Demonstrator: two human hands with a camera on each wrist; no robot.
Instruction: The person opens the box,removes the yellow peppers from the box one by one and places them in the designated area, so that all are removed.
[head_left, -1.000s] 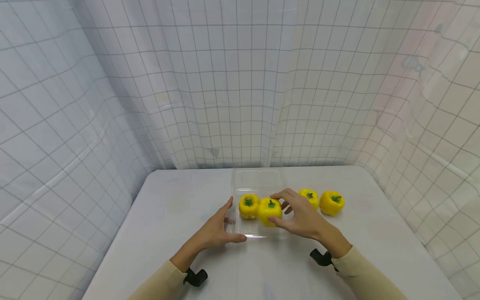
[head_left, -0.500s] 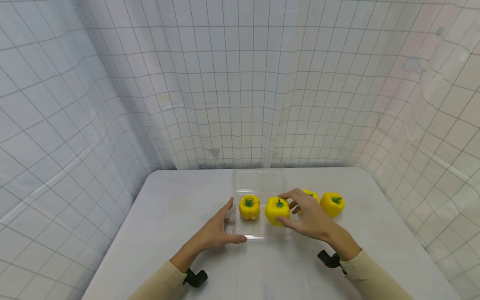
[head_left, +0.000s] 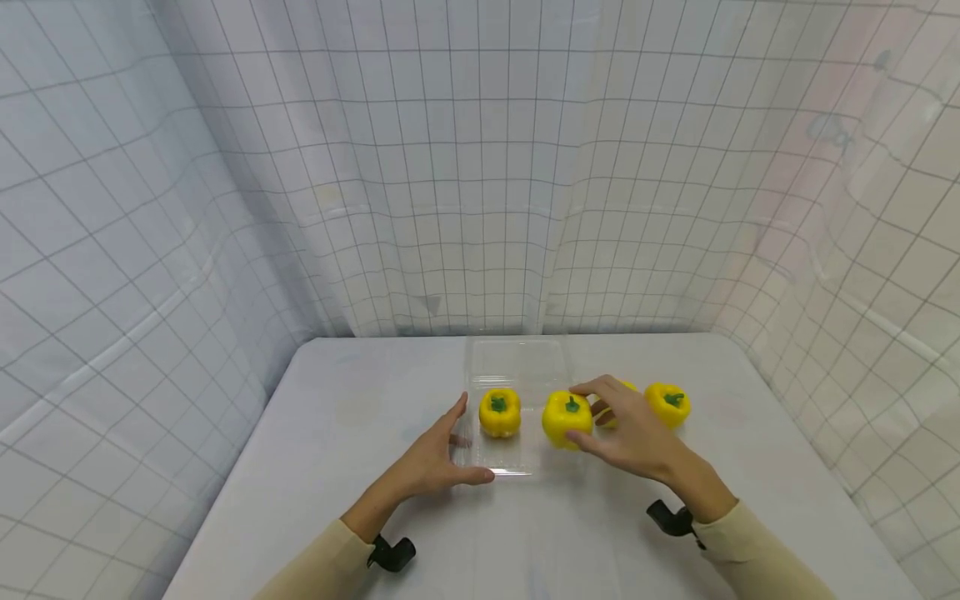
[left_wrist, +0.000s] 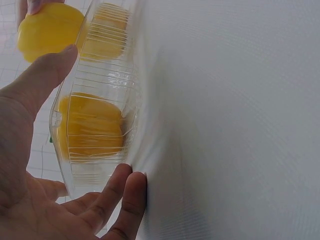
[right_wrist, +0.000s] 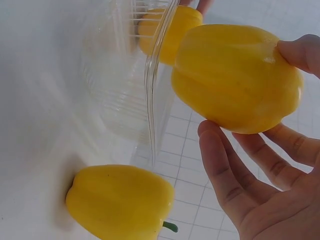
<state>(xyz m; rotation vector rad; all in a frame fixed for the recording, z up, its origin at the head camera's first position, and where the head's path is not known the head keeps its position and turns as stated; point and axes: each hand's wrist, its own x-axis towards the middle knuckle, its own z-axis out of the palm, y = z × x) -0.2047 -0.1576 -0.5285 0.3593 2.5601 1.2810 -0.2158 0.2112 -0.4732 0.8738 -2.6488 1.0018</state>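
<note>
Pinched between thumb and fingertips, a yellow bell pepper (head_left: pixel 564 419) with a green stem is in my right hand (head_left: pixel 630 429). In the right wrist view this held pepper (right_wrist: pixel 235 77) hangs above the clear container's rim (right_wrist: pixel 150 82). A second yellow pepper (head_left: pixel 499 413) stands stem-up in the left part of that clear plastic container (head_left: pixel 510 461). My left hand (head_left: pixel 433 461) spreads around the container's front left corner. In the left wrist view its thumb (left_wrist: pixel 52 70) lies at the rim, while the fingers (left_wrist: pixel 112 192) reach low along the ribbed side.
To the right of the container, another yellow pepper (head_left: pixel 667 405) sits on the white table (head_left: pixel 360 392). One more pepper (right_wrist: pixel 120 200) stands near the container and is mostly hidden behind my right hand in the head view. The container's open lid (head_left: pixel 517 357) lies toward the gridded curtain (head_left: pixel 480 208).
My right hand has moved rightward with its pepper, away from the pepper standing in the container. The left hand has stayed in place.
</note>
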